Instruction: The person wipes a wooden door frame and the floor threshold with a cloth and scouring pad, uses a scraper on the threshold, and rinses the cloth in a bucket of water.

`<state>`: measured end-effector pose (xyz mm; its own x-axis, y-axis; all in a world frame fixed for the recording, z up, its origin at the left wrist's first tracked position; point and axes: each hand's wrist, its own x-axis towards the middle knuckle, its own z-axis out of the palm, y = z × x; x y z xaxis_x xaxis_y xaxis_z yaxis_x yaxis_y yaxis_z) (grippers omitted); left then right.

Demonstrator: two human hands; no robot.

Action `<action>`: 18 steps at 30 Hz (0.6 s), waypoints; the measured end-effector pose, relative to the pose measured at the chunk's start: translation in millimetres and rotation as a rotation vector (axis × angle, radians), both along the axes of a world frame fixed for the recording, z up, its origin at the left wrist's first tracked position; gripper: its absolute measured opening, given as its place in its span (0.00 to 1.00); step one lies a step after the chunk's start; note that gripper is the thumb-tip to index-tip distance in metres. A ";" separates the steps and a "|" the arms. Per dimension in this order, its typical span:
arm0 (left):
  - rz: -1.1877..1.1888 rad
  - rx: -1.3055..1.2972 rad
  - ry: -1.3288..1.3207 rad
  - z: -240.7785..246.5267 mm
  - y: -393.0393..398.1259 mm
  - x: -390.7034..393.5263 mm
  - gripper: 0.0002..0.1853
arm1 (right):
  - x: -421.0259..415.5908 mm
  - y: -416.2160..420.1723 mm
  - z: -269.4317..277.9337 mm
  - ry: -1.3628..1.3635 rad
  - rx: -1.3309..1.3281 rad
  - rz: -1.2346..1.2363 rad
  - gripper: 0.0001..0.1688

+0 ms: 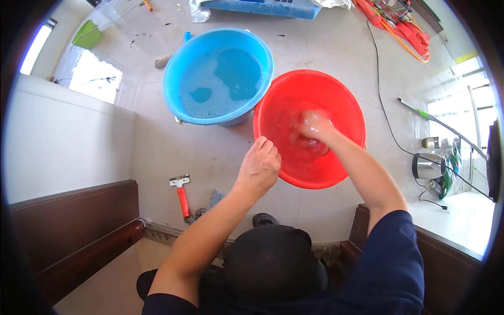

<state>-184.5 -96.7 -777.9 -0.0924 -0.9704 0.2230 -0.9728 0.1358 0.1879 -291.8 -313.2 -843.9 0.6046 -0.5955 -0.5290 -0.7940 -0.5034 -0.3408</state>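
Observation:
A red plastic tub (342,102) with water in it stands on the tiled floor before me. My right hand (315,124) reaches into its water; the fingers are partly hidden by water and blur, so whether they hold something cannot be told. At the tub's near left rim, my left hand (260,159) is closed with its fingers on the rim. Behind and to the left, touching or very close to the red tub, is a blue plastic tub (173,88) holding cloudy water with patches of foam.
A scraper with a red handle (183,201) lies at lower left. Behind are a green bucket (87,35) and a blue plastic pallet (264,8). A steel electric kettle (429,165), a cord and a long pole (449,122) are at right. Dark wooden door frames flank me.

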 end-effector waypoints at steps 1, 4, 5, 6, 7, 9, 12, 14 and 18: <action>0.006 -0.018 0.007 -0.3 1.1 1.7 0.03 | 2.7 -3.3 43.0 -0.055 0.179 -0.114 0.27; -0.006 -0.042 0.065 -1.6 -3.2 -0.6 0.01 | -11.1 -19.3 83.4 -0.146 0.339 -0.212 0.25; -0.009 -0.041 0.086 -2.6 -3.5 -0.6 0.02 | -17.2 -20.4 85.9 -0.194 0.420 -0.167 0.25; -0.014 -0.080 0.097 -3.3 -6.3 -2.1 0.02 | -23.1 -20.5 91.0 -0.240 0.495 -0.125 0.26; -0.014 -0.078 0.094 -3.3 -7.1 -2.6 0.02 | -26.6 -19.3 96.1 -0.287 0.571 -0.080 0.28; -0.016 -0.080 0.086 -1.5 -8.1 -3.9 0.02 | -25.8 -13.8 90.7 -0.195 0.497 0.073 0.43; -0.012 -0.051 0.030 -1.5 -6.0 -2.6 0.02 | -11.3 6.4 57.5 -0.014 0.347 0.084 0.46; -0.023 -0.062 0.017 -0.9 -6.7 -3.9 0.02 | -10.5 14.7 31.7 -0.015 0.221 0.109 0.46; -0.034 -0.079 0.025 -5.8 -8.3 -4.3 0.02 | -4.4 15.6 -12.1 -0.037 -0.115 0.317 0.37</action>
<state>-188.7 -105.0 -783.8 -0.1180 -0.9462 0.3013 -0.9626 0.1836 0.1994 -296.2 -297.6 -855.9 0.7870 -0.4287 -0.4437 -0.5796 -0.7603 -0.2933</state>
